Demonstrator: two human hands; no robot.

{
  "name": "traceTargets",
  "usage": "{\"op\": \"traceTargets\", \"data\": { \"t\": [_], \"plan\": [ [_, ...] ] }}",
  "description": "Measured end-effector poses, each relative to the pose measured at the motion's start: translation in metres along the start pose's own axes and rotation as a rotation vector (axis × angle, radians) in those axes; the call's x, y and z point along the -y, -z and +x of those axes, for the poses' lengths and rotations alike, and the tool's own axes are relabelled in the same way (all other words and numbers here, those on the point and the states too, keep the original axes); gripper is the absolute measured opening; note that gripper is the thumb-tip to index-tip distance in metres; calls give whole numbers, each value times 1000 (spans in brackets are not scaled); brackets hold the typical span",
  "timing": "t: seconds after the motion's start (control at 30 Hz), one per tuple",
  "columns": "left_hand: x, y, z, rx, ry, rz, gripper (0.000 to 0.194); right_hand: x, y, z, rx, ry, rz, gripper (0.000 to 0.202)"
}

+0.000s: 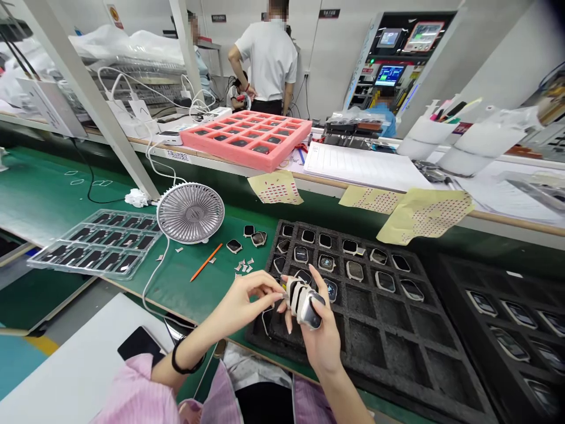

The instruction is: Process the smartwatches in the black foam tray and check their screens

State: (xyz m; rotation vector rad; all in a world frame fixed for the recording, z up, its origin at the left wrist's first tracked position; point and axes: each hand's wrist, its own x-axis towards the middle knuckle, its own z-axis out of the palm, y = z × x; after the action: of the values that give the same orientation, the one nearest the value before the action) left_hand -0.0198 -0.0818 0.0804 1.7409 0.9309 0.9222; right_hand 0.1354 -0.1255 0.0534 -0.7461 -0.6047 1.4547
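Observation:
My right hand (324,338) is wrapped round a short row of smartwatch cases (304,301), pale rims and dark faces, held together above the near-left part of the black foam tray (399,347). My left hand (249,297) pinches at the left end of that row; what lies between its thumb and finger is too small to make out. Watch cases (326,262) sit in many of the foam tray's far pockets. To the left on the green bench lie loose watch cases (234,245), small pale pieces (244,267) and an orange stick (206,262).
A grey fan (190,213) stands beside a clear tray of dark parts (99,242). A second foam tray (498,282) with watches is at right. The shelf bears a pink foam tray (247,154), papers (364,166) and white pots (426,136). Yellow dotted sheets (424,215) hang down. People are beyond.

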Motion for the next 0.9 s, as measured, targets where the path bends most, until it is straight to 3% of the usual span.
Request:
{"op": "traceTargets", "data": {
  "t": [0.2, 0.33, 0.5, 0.57, 0.7, 0.8, 0.9],
  "plan": [
    [-8, -8, 4, -12, 20, 134, 6, -4, 3, -5, -46, 111, -197, 65],
    [-17, -1, 8, 98, 93, 141, 17, -8, 7, -8, -41, 209, -327, 63],
    [-28, 8, 21, 302, 125, 178, 18, -12, 12, -10, 25, 221, -406, 59],
    [-28, 6, 25, 313, 151, 118, 21, -13, 11, -11, -14, 227, -367, 57],
    [-15, -13, 21, 151, 143, -69, 22, -15, 8, -10, -141, 190, -168, 62],
    [-3, -32, 11, -53, -77, 38, 16, -14, 4, -8, -190, 179, -2, 66],
    [4, -42, 2, -89, -307, 265, 30, -11, 1, -7, -243, 185, 62, 63]
  ]
}}
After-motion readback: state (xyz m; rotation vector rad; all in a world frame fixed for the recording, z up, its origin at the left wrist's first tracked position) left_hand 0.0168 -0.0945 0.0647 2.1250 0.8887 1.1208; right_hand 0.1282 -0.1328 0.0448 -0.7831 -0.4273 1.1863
